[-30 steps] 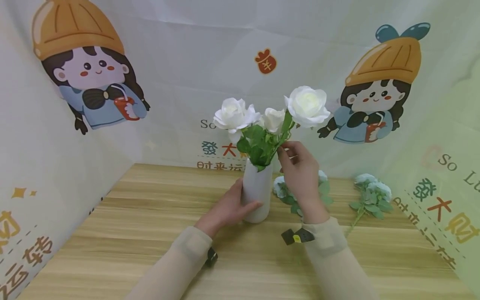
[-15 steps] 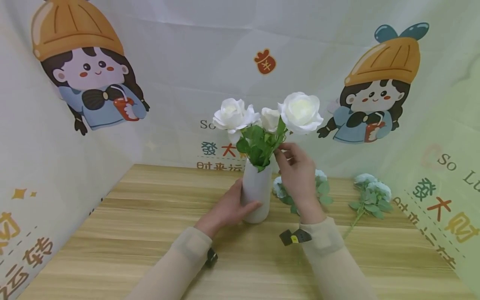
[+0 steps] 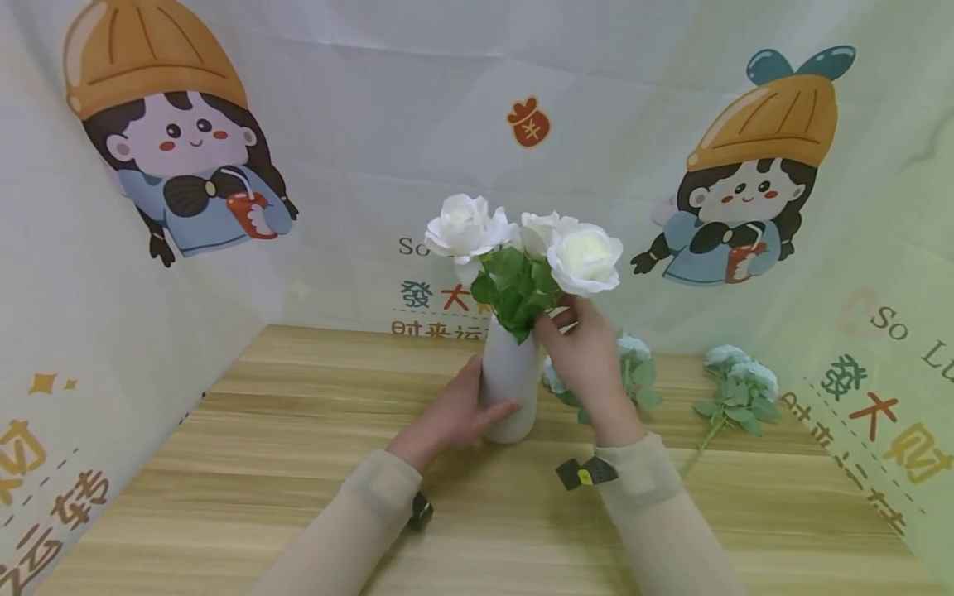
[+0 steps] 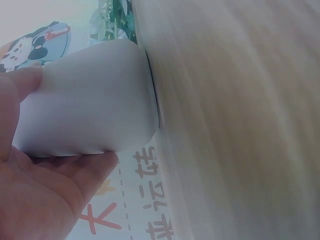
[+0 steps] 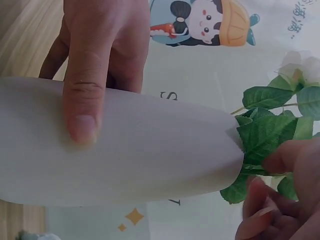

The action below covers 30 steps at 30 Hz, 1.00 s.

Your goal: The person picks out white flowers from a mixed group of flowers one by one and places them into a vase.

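Observation:
A white vase (image 3: 511, 385) stands upright on the wooden table, and my left hand (image 3: 453, 411) grips its lower body, thumb on the near side. The left wrist view shows the fingers wrapped under the vase (image 4: 95, 100). At the vase's mouth, my right hand (image 3: 585, 356) pinches the green stem of a white rose (image 3: 585, 259). In the right wrist view, thumb and fingers of that hand (image 5: 295, 192) close on the stem right by the rim, among green leaves (image 5: 267, 132). Other white roses (image 3: 464, 228) rise from the vase, their lower stems hidden inside it.
Pale blue flowers with green leaves (image 3: 643, 372) lie behind the right hand, partly covered by it. Another pale blue bunch (image 3: 741, 382) lies farther right on the table (image 3: 246, 463). A printed cloth backdrop (image 3: 387, 124) encloses the table behind and at both sides.
My right hand has moved down and left toward the vase's mouth, and the rose it holds has sunk lower, its bloom now beside the others. The left hand stays put on the vase.

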Each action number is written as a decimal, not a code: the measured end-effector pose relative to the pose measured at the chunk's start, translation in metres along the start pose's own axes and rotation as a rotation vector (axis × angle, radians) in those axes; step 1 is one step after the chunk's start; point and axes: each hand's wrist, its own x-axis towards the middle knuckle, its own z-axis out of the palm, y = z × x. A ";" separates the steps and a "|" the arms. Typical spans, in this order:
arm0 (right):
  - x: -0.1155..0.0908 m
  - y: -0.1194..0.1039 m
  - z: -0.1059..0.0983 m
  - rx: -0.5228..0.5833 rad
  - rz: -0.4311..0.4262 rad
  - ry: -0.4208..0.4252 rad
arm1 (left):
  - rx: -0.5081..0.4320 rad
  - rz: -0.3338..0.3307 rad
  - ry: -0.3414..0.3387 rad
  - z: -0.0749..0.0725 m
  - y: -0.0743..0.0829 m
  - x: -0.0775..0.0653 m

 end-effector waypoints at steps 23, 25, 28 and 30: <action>-0.001 0.007 0.004 -0.010 -0.067 0.063 | -0.018 0.006 0.004 0.000 0.001 0.001; -0.002 0.006 0.004 -0.020 -0.063 0.060 | -0.017 0.007 0.004 0.000 0.001 0.000; -0.003 0.005 0.003 -0.024 -0.050 0.047 | -0.017 0.017 0.007 0.000 0.001 -0.001; -0.004 0.004 0.002 -0.027 -0.040 0.032 | -0.020 0.021 0.006 0.000 0.000 -0.001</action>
